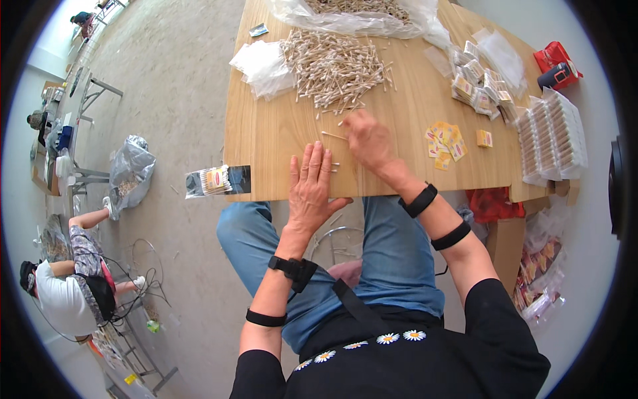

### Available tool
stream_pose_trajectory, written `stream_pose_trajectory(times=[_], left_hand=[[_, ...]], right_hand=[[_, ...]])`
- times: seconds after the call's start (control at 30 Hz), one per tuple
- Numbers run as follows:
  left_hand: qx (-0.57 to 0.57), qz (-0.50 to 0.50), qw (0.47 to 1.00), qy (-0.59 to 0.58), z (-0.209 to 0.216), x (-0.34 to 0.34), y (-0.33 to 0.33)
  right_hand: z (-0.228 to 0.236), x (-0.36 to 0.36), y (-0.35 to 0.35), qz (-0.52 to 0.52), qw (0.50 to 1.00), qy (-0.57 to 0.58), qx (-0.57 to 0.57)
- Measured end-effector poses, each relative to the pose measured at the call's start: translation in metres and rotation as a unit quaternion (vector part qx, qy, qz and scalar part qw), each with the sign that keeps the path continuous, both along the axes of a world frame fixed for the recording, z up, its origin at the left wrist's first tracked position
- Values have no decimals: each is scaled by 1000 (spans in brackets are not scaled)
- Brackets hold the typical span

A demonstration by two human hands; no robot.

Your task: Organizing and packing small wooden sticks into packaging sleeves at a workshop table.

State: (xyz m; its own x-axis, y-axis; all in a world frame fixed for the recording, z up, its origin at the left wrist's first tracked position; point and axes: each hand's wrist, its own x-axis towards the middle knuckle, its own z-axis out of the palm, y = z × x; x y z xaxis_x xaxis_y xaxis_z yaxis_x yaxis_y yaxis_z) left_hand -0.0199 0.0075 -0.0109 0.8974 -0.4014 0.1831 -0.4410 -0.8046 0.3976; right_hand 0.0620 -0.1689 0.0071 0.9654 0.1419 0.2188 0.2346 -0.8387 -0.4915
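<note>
A large loose heap of wooden-stick cotton swabs (335, 66) lies on the wooden table (272, 130). Just in front of it my right hand (369, 141) is closed, slightly blurred, with a swab's white tip showing at its fingertips. Another cotton swab (334, 135) lies against the side of that hand. My left hand (310, 186) rests flat near the table's front edge, fingers stretched out. White swab tips (335, 165) poke out beside its fingers; whatever else is under the palm is hidden. A clear packet of swabs (216, 180) with a printed card overhangs the left edge.
Clear plastic bags (264, 68) lie left of the heap. To the right are yellow cards (446, 143), a small yellow box (484, 138), a pile of filled packets (482, 83) and stacked swab packs (551, 136). Another person (73, 286) sits at the left.
</note>
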Motion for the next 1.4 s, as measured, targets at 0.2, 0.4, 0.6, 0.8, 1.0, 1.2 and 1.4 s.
stream_pose_trajectory(times=[0.2,0.4,0.6,0.8,1.0,1.2,1.4], left_hand=[[-6,11,1000,-9,0,0,-3],[-59,5,998,-15,8,2,-1],[-112,3,993,-37,14,13,6],[-87,-35,995,-37,10,15,-2],[-114,-39,988,-96,3,25,-5],[-125,1,985,-120,1,31,-13],[-131,10,981,-141,4,30,-14]], right_hand=[[-2,17,-8,-1,999,-2,-52],[-8,5,4,34,998,44,-12],[7,-21,-1,-19,998,43,41],[-9,-22,12,56,997,42,40],[-3,14,-6,-66,997,-7,39],[-8,1,-8,18,999,41,10],[1,32,-5,-14,999,-35,9]])
